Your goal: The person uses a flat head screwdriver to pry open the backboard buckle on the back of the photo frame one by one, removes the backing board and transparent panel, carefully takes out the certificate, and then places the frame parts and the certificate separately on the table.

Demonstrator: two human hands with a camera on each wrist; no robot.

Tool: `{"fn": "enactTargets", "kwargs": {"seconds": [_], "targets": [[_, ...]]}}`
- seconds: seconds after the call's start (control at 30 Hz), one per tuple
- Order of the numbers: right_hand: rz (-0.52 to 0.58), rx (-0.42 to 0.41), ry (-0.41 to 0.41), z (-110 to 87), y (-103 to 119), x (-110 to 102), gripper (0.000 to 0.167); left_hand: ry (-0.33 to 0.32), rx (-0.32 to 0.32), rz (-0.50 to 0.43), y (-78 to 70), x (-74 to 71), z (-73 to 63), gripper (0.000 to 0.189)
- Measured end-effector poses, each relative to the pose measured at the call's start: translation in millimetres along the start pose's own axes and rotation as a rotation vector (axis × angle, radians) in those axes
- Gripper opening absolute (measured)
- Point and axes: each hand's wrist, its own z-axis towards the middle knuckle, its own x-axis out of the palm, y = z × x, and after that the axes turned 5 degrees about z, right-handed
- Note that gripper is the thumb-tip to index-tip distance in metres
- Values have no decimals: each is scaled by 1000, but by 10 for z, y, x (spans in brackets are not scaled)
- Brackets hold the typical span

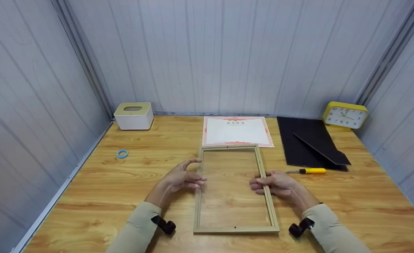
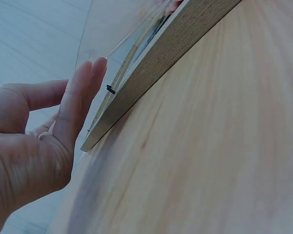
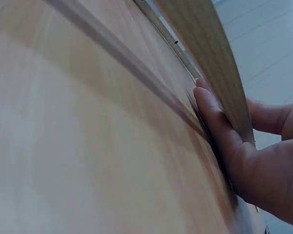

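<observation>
A rectangular light wood picture frame (image 1: 235, 230) lies lengthwise before me, its right side raised off the table. My right hand (image 1: 280, 182) grips the right rail, thumb above and fingers underneath, as the right wrist view shows. My left hand (image 1: 182, 177) is at the left rail with its fingers extended. In the left wrist view, those straight fingertips (image 2: 100, 66) meet a clear sheet (image 2: 105, 31) that stands up past the frame's wooden edge (image 2: 151, 63). A small black clip shows on the frame's inner side there.
Behind the frame lies a red-bordered paper certificate (image 1: 237, 131). Black backing board (image 1: 296, 147) pieces and a yellow-handled screwdriver (image 1: 314, 170) lie to the right. A yellow clock (image 1: 345, 115) stands back right, a tissue box (image 1: 134, 117) back left, near a blue ring (image 1: 122, 154).
</observation>
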Motion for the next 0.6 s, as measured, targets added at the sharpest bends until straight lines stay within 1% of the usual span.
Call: {"fn": "enactTargets", "kwargs": {"seconds": [0.07, 0.2, 0.27, 0.3, 0.37, 0.47, 0.53, 0.6], "targets": [[-79, -16, -58, -9, 16, 16, 39, -10, 2, 2, -15, -22, -10, 71], [-278, -113, -229, -45, 68, 74, 75, -51, 19, 15, -64, -77, -32, 72], [-383, -154, -292, -67, 80, 115, 84, -67, 24, 23, -78, -105, -38, 73], [-443, -170, -323, -79, 80, 138, 86, -74, 20, 22, -79, -118, -40, 73], [-592, -196, -369, -101, 75, 187, 80, -77, 17, 24, -81, -137, -46, 73], [-890, -242, -419, -123, 65, 251, 70, -78, 18, 22, -75, -159, -48, 73], [-1082, -263, -455, -130, 64, 291, 67, -92, 22, 25, -72, -172, -51, 73], [-1207, -260, -466, -133, 65, 317, 67, -116, 24, 36, -71, -183, -57, 74]]}}
